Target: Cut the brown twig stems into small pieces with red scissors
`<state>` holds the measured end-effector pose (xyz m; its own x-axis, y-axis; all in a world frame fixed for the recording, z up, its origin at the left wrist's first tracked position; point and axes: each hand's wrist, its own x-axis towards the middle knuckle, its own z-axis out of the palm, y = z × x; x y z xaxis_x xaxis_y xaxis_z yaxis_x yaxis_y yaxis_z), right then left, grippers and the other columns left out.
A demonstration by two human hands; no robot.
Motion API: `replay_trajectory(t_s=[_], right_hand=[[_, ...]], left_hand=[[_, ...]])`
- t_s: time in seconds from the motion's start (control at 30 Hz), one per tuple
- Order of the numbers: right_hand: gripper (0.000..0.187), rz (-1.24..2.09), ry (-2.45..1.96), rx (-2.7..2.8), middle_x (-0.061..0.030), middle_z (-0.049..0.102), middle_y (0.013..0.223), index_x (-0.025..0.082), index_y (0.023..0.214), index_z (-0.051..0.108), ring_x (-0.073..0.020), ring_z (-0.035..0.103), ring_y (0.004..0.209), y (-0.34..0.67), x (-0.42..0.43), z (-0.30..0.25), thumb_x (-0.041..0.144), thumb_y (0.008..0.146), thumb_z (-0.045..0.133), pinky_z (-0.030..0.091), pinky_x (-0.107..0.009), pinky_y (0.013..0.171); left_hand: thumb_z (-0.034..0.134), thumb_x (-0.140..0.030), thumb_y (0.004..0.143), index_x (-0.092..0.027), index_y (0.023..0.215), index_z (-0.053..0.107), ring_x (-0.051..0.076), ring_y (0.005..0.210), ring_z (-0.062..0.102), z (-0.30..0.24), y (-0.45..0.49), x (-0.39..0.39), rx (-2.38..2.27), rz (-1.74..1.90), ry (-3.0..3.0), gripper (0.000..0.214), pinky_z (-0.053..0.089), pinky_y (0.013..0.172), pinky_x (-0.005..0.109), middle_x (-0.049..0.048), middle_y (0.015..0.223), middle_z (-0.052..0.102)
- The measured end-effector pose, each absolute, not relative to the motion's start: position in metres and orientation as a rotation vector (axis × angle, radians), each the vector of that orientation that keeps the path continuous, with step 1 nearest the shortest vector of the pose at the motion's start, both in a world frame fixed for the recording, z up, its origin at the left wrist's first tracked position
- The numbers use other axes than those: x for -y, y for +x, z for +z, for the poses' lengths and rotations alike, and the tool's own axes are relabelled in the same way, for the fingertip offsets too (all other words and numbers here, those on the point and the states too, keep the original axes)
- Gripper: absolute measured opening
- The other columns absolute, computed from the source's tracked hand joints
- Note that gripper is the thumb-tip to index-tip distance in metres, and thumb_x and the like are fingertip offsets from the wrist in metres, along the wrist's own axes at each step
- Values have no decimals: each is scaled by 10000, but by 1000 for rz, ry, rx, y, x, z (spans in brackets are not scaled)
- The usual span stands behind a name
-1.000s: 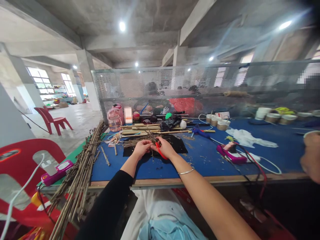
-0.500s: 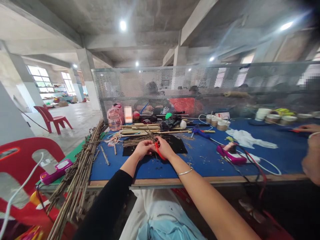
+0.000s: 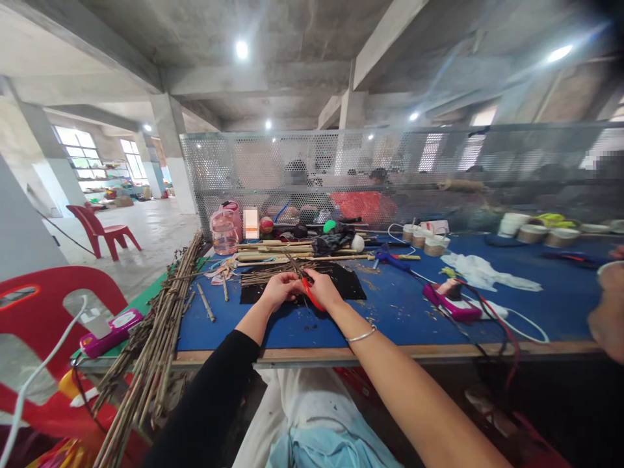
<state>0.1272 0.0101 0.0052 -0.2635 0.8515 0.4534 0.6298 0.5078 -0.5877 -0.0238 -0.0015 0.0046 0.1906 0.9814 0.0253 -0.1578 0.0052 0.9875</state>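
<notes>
My left hand [image 3: 279, 288] and my right hand [image 3: 322, 288] meet over a black cloth [image 3: 348, 281] on the blue table [image 3: 400, 309]. The right hand is closed around red-handled scissors [image 3: 308, 292]. The left hand's fingers are pinched on a thin twig [image 3: 294, 265] that slants up and back from between the hands. A small heap of cut twigs [image 3: 263, 276] lies just behind the left hand. A silver bangle sits on my right wrist.
A long bundle of sticks [image 3: 160, 325] hangs over the table's left edge. Bamboo rods, a pink jug [image 3: 225, 229], tape rolls [image 3: 425, 244], a white cloth [image 3: 480, 270] and a pink glue gun [image 3: 451, 302] with cables lie beyond. Another person's arm [image 3: 607, 312] shows at the right. Red chairs stand left.
My hands have stayed together over the black cloth, shifting only slightly. The other person's hand at the far right has drawn back towards the frame edge.
</notes>
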Motion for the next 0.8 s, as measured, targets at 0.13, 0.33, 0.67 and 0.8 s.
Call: replay_trajectory(t_s=[0.13, 0.33, 0.67, 0.8], right_hand=[[418, 348, -1265, 2028, -60, 681, 854, 228, 1051, 594, -197, 629, 756, 128, -9, 8, 498, 732, 580, 429, -242, 653], [519, 242, -1325, 2085, -72, 632, 995, 213, 1125, 524, -195, 590, 878, 125, -6, 10, 504, 704, 605, 407, -250, 696], [460, 194, -1413, 2063, -65, 669, 857, 251, 1049, 581, -223, 617, 791, 125, -5, 11, 545, 696, 598, 384, -247, 609], [406, 208, -1379, 2068, -55, 679, 808, 267, 1013, 607, -213, 627, 748, 127, -6, 10, 544, 719, 576, 381, -232, 588]], left_hand=[[744, -277, 501, -146, 756, 570, 90, 530, 555, 4, -24, 0, -964, 1156, 1169, 335, 369, 441, 163, 6, 616, 599], [744, -282, 494, -140, 766, 580, 47, 435, 454, 0, -23, -3, -982, 1190, 1172, 347, 365, 418, 172, -30, 562, 544], [715, -213, 497, -138, 760, 592, 65, 467, 494, 4, -23, 1, -997, 1184, 1197, 301, 338, 401, 160, 2, 611, 589], [717, -223, 506, -143, 760, 582, 88, 498, 535, 2, -24, -1, -990, 1183, 1179, 299, 331, 404, 159, 9, 601, 598]])
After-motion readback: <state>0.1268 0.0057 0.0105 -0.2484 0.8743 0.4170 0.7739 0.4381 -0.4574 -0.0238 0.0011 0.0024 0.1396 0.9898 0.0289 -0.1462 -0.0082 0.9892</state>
